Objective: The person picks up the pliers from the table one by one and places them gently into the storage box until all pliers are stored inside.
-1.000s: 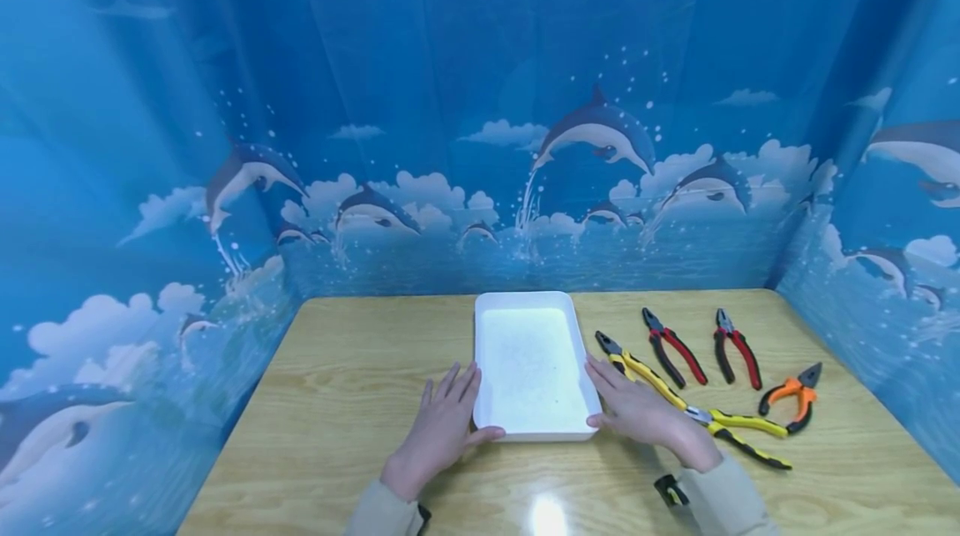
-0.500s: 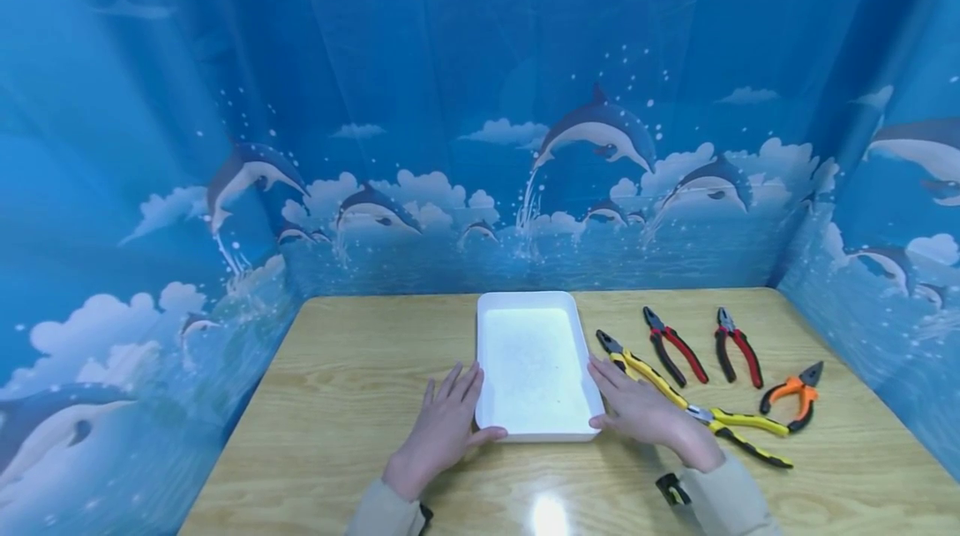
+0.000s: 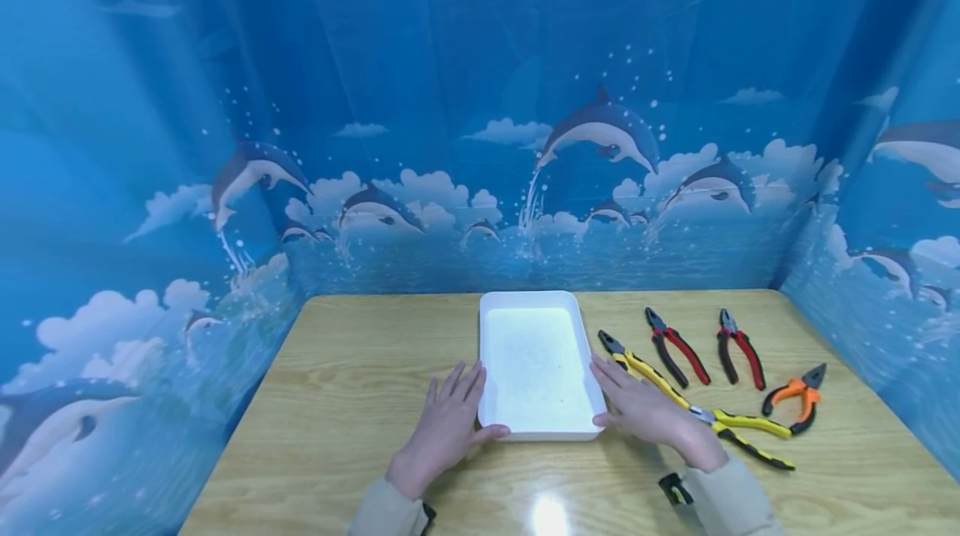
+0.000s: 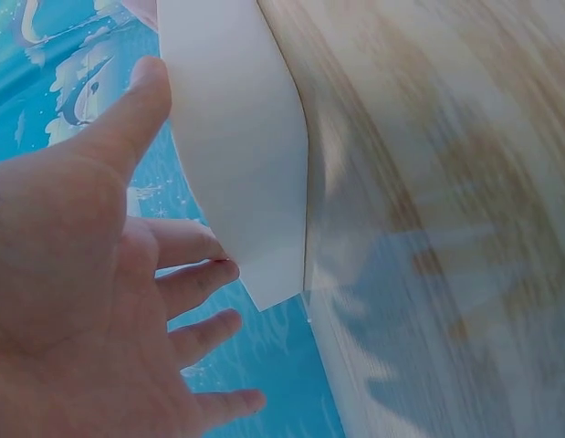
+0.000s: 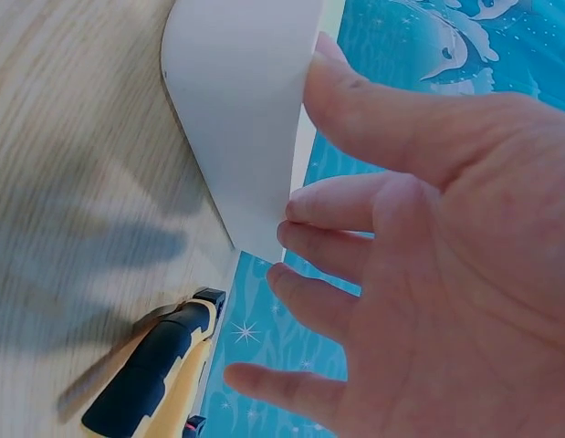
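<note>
A shallow white rectangular tray (image 3: 536,365) lies on the wooden table with nothing in it. At its left side rests my left hand (image 3: 442,423), fingers extended, thumb at the near left corner. My right hand (image 3: 648,411) touches the opposite side in the same manner. In the left wrist view, fingertips of the left hand (image 4: 90,292) meet the rim of the tray (image 4: 236,146). The right wrist view has the right hand (image 5: 428,265) with thumb and fingers against the tray wall (image 5: 236,119), the fingers fairly straight.
Right of the tray lie yellow-black pliers (image 3: 645,373), a second yellow-black pair (image 3: 742,432), red-black pliers (image 3: 675,348), another red-black pair (image 3: 738,348) and orange-black pliers (image 3: 798,398). A blue dolphin-print curtain (image 3: 450,102) stands behind the table (image 3: 360,369).
The whole scene, hands and tray included, has shifted very slightly rightward in the head view. Both hands keep the same pose at the tray's sides.
</note>
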`<state>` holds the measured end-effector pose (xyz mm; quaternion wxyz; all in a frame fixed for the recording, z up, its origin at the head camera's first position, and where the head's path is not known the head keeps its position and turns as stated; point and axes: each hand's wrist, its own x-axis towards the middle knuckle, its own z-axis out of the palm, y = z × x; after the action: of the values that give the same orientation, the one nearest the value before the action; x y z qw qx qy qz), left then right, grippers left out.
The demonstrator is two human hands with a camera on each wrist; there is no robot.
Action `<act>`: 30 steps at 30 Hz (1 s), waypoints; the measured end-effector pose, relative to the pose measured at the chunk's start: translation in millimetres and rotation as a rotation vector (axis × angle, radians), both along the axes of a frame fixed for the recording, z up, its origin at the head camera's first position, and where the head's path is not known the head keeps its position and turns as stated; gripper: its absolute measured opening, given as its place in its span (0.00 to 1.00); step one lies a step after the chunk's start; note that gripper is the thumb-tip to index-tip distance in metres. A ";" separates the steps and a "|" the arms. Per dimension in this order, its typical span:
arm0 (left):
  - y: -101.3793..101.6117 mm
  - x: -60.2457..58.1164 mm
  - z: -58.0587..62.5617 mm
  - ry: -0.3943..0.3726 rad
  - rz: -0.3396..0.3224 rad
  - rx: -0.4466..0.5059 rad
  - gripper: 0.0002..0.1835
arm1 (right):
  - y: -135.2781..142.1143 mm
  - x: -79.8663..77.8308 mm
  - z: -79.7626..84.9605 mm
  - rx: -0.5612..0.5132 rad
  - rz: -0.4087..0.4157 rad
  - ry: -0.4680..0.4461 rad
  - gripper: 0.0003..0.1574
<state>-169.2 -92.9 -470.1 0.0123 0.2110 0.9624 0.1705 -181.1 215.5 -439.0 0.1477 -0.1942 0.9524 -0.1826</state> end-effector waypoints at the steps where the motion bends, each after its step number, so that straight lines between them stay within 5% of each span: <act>1: 0.2 0.0 0.0 0.001 0.000 -0.002 0.51 | 0.3 -0.1 0.0 -0.001 0.000 -0.001 0.54; 30: 3.8 1.4 1.7 -0.004 -0.006 -0.001 0.50 | 4.6 -3.0 1.4 -0.020 -0.017 0.013 0.52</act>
<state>-167.8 -89.2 -468.5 0.0150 0.2136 0.9618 0.1706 -184.1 220.1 -437.7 0.1379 -0.1889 0.9531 -0.1920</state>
